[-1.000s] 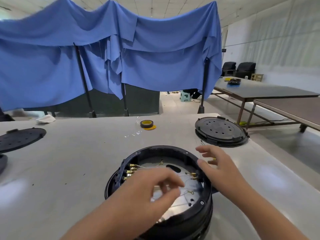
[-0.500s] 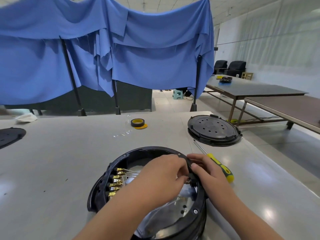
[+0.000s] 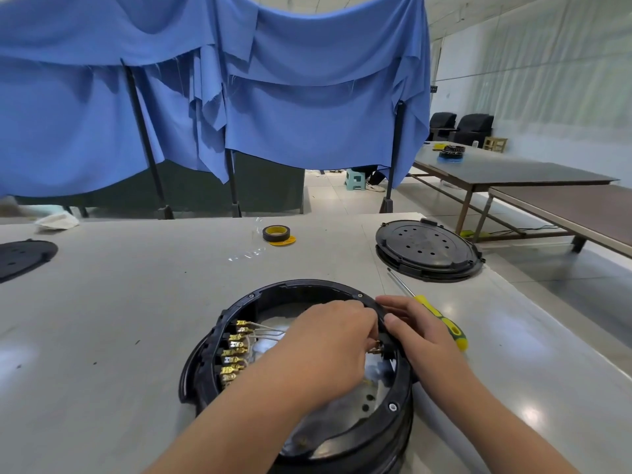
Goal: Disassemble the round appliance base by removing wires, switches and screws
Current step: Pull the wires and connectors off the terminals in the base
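My right hand curls over the rim of the round appliance base on the counter to steady it, while my left hand pinches a wire connector inside its right wall.

Blue cloth draped over black stands, filling the upper left and centre of the frame. Pale wall at upper right. Glossy light floor at right, reflecting light. Two long dark tables at right. Two black chairs against the far wall. Small green stool behind the cloth. Grey worktop across the lower frame.
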The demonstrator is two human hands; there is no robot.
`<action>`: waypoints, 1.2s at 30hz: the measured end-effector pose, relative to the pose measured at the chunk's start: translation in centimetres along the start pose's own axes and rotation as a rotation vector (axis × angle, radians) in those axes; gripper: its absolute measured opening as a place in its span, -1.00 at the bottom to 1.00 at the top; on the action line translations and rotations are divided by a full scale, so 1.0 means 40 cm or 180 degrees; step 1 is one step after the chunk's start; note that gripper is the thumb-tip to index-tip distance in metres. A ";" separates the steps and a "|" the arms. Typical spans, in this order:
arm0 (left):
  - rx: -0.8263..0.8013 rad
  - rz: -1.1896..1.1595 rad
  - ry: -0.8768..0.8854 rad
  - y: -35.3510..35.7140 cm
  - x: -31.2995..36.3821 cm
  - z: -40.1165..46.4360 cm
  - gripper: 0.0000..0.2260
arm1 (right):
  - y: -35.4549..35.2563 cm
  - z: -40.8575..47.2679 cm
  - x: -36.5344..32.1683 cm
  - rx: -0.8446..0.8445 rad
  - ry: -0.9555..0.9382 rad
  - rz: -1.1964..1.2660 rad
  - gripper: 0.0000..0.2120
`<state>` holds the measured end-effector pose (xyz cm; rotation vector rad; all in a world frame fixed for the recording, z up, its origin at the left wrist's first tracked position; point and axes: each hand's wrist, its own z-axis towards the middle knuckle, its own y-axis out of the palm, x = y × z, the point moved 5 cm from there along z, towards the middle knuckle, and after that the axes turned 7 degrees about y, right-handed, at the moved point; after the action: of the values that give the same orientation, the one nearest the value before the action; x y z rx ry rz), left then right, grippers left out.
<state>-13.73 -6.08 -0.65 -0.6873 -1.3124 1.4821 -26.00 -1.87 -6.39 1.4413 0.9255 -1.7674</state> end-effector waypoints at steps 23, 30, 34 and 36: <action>0.0098 0.0557 0.0104 -0.005 0.016 -0.007 -0.97 | -0.001 -0.002 -0.006 -0.0110 -0.0004 -0.0151 -0.75; 0.0073 0.0580 0.0106 -0.006 0.017 -0.010 -0.95 | 0.000 -0.004 -0.007 -0.0117 -0.0004 -0.0146 -0.75; 0.0040 0.0455 0.0022 -0.004 0.011 -0.008 -0.96 | 0.000 -0.006 -0.008 -0.0104 -0.0004 -0.0138 -0.74; 0.0068 0.0536 0.0028 -0.003 0.013 -0.009 -0.97 | 0.001 -0.006 -0.008 -0.0104 0.0010 -0.0126 -0.75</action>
<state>-13.56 -5.46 -0.53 -0.8058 -1.2553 1.6235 -25.78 -1.67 -6.11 1.4146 0.9864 -1.7709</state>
